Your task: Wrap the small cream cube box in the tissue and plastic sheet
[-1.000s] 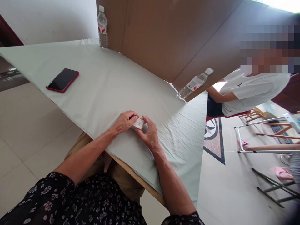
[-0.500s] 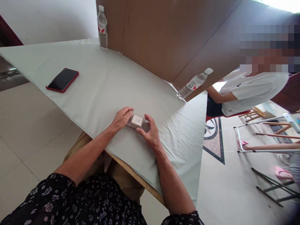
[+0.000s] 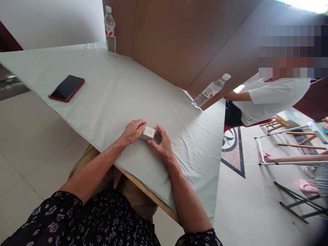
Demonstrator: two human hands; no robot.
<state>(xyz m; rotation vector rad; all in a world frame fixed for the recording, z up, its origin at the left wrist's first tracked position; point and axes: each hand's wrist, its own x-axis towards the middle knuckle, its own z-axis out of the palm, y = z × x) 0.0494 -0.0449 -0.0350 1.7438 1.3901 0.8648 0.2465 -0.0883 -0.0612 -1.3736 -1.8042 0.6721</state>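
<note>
On the pale green fabric tablecloth [image 3: 123, 85], a small, whitish, printed rectangular box [image 3: 149, 132] (probably light, stiff card, easily dented) is held by the left hand [image 3: 132, 132], fingers bent over its nine-o'clock end; whether it is touched at four o'clock by the widely curved right hand [image 3: 163, 145] cannot be told. Its long sides are best gripped.
</note>
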